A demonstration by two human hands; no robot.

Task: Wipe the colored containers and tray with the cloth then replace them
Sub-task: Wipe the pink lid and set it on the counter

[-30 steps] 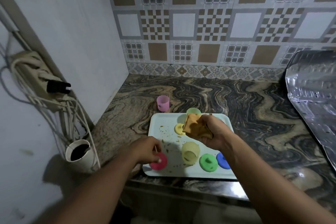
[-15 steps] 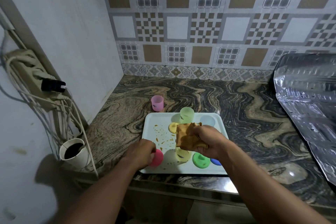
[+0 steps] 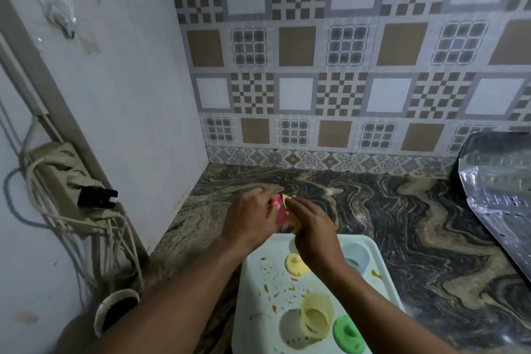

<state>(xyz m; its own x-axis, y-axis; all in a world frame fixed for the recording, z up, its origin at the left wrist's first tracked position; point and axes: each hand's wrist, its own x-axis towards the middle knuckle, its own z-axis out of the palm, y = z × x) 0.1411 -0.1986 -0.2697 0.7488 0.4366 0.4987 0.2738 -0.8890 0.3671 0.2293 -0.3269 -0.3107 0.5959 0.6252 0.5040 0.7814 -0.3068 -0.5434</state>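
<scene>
My left hand (image 3: 249, 217) grips a red-pink lid (image 3: 280, 211) raised above the far edge of the pale tray (image 3: 255, 302). My right hand (image 3: 313, 227) holds the yellow-brown cloth (image 3: 290, 211) pressed against that lid; most of the cloth is hidden by my fingers. On the tray lie a yellow lid (image 3: 296, 264), a pale blue container (image 3: 356, 254), a translucent yellow cup (image 3: 316, 315) on its side and a green lid (image 3: 347, 332). Brownish crumbs and smears dot the tray.
The marble counter (image 3: 402, 210) runs to a tiled back wall. Crinkled foil (image 3: 505, 198) covers the right side. A power strip with cables (image 3: 66, 190) hangs on the left wall above a white pot (image 3: 115, 310).
My left hand lifted the red-pink lid off the tray's near left part and carried it up and away. My right hand brought the cloth against it. The camera tilted upward.
</scene>
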